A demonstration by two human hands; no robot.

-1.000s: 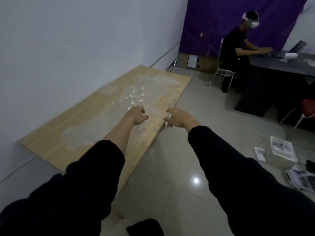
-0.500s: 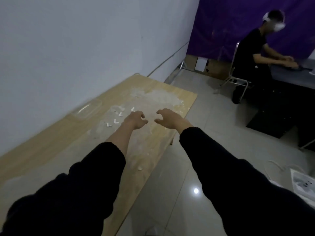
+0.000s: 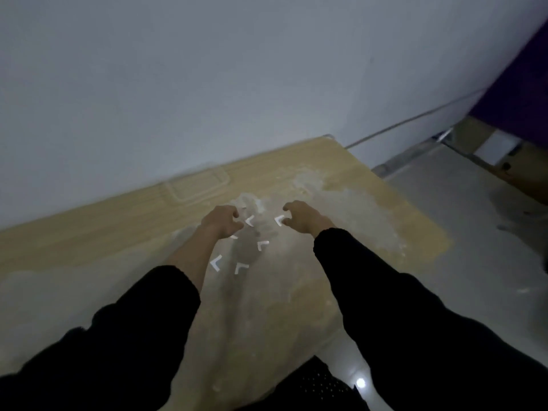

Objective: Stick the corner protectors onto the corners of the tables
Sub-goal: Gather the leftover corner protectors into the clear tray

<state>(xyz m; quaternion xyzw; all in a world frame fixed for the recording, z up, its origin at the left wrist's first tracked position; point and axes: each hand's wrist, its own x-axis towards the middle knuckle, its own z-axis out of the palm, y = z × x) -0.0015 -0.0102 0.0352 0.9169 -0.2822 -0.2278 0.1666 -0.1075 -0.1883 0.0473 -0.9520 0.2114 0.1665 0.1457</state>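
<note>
Corner protectors, small white L-shaped pieces, lie scattered on the middle of a light wooden table (image 3: 89,241) whose top is smeared with pale dusty patches. Two sit between the hands: one (image 3: 249,221) just right of the left hand (image 3: 221,222), another (image 3: 279,220) touching or nearly touching the fingertips of the right hand (image 3: 299,216). Three more lie nearer: one (image 3: 262,244) in the middle, one (image 3: 216,262) beside the left forearm, one (image 3: 240,267) just right of it. Both hands hover above the tabletop with fingers loosely curled, holding nothing. A clear shallow tray (image 3: 197,186) rests at the table's far edge against the white wall (image 3: 207,69). Grey tiled floor (image 3: 474,232) lies to the right.
</note>
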